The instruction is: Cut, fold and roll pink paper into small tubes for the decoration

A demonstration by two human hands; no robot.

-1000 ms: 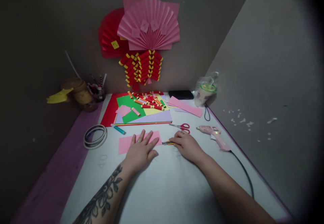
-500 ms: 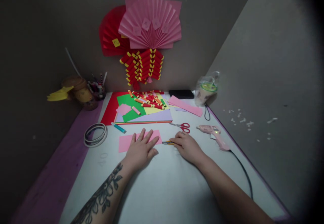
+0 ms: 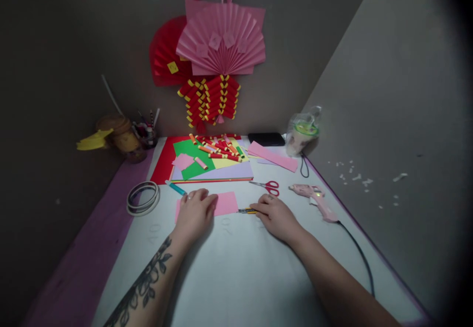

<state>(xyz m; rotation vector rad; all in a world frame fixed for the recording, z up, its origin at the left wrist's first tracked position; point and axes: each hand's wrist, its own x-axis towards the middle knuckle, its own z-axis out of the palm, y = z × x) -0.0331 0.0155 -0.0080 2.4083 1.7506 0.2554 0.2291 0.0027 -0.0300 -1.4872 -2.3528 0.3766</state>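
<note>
A pink paper strip (image 3: 226, 204) lies flat on the white table cover. My left hand (image 3: 195, 213) rests over its left part with bent fingers, the fingertips partly hidden and the thumb side towards the right. In my right hand (image 3: 275, 213) is a yellow utility knife (image 3: 251, 211), lying low against the table with its tip pointing left at the strip's right edge. Red-handled scissors (image 3: 271, 187) lie just beyond the right hand. A teal glue tube (image 3: 176, 188) lies behind the left hand.
Rolls of tape (image 3: 143, 199) lie at left, a pink glue gun (image 3: 314, 199) with a cord at right. Behind are coloured sheets (image 3: 185, 147) with small paper rolls (image 3: 221, 152), more pink strips (image 3: 272, 156), a black phone (image 3: 266, 139) and cups (image 3: 301, 135). Paper fans (image 3: 223, 41) hang above.
My left hand has slid left along the pink strip and its spread fingers have drawn in and bent, baring more of the strip. The right hand stays on the knife. The view shifted slightly.
</note>
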